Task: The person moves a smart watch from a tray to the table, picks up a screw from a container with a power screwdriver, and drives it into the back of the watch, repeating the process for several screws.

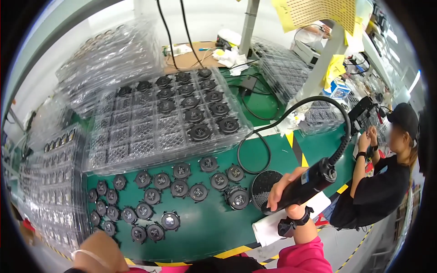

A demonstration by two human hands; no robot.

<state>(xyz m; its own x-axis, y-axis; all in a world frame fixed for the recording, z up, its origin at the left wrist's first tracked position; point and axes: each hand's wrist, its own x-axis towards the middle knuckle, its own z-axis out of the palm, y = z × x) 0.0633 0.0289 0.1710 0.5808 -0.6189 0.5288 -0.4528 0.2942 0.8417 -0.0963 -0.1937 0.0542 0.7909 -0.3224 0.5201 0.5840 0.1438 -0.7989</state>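
My right hand (281,193) is closed around a black electric screwdriver (302,186), fingers wrapped about its lower body. A thick black cable leaves the tool's upper end and loops back over the table. The tool's lower end is over a round dark speckled dish (262,187). Left of the dish, a small stack of round black watch cases (238,198) stands; several more watch cases (170,220) lie spread across the green table. My left hand (101,252) is at the lower left, below the loose cases, a thin pale band across it; its fingers do not show.
A clear plastic tray (141,152) behind the loose cases holds black cases in its far and right compartments. Stacked trays (57,191) stand left. A white cloth (268,230) lies under my right wrist. Another person (380,182) works at right. A post (318,68) rises beyond the cable.
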